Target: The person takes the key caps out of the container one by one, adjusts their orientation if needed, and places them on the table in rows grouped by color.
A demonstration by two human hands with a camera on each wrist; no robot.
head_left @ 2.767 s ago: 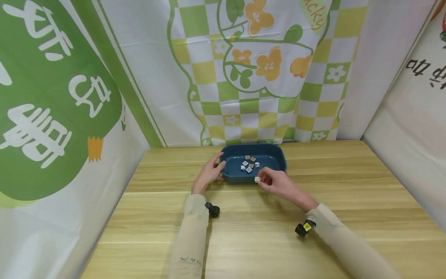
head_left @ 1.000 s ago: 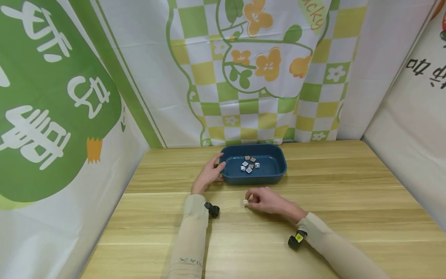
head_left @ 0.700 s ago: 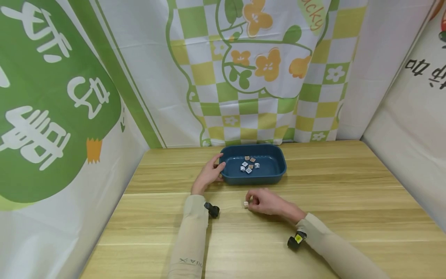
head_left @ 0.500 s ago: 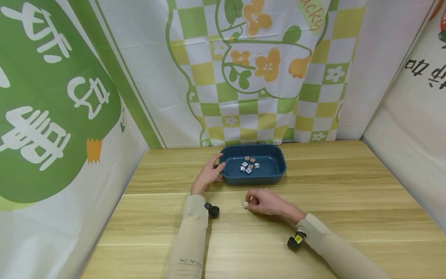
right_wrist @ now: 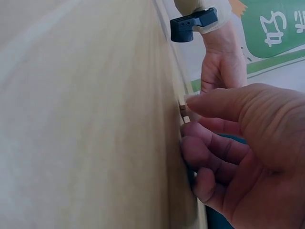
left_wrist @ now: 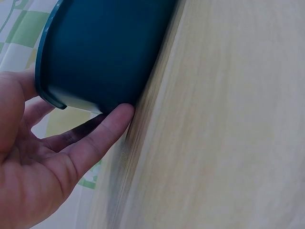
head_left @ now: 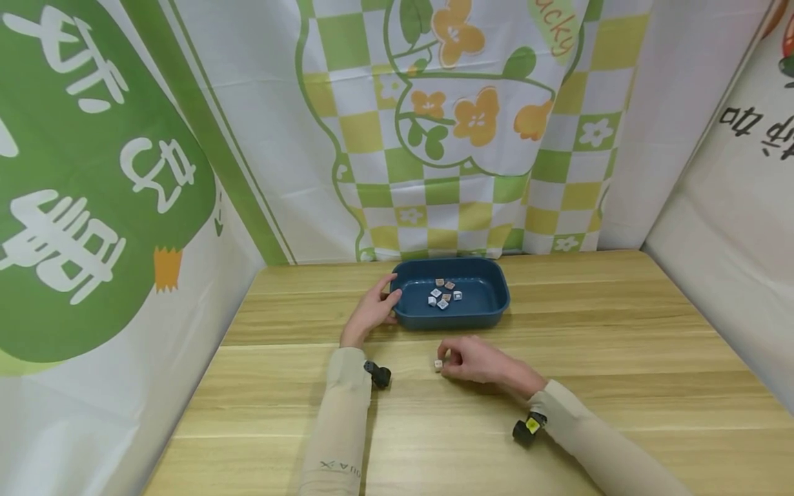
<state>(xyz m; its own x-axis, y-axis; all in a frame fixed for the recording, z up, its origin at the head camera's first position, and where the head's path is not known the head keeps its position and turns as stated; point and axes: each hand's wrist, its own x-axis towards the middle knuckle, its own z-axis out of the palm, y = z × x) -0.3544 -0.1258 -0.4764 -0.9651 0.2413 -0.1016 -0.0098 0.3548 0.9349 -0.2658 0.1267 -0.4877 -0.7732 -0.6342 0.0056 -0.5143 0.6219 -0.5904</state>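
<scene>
My left hand [head_left: 370, 311] grips the left end of a dark blue rectangular tray [head_left: 455, 322], its fingers at the rim and one fingertip low against the outer wall in the left wrist view. Inside the tray lie several small white and tan cubes [head_left: 443, 304] with printed faces. In front of the tray, my right hand [head_left: 477, 359] pinches one small white cube [head_left: 438, 365] between thumb and forefinger, close over the table. In the right wrist view, the fingers hide most of that cube, and the other fingers are curled.
The wooden table [head_left: 298, 399] runs back to a checked, flowered curtain [head_left: 378, 151], with the tray close in front of it. Printed cloth hangs on both sides. Small black cameras sit on the left wrist [head_left: 378, 374] and the right wrist [head_left: 526, 428].
My right hand has carried the white cube from the tray's front rim toward me and down to the table. In the last half second it stays nearly still. The left hand keeps its place.
</scene>
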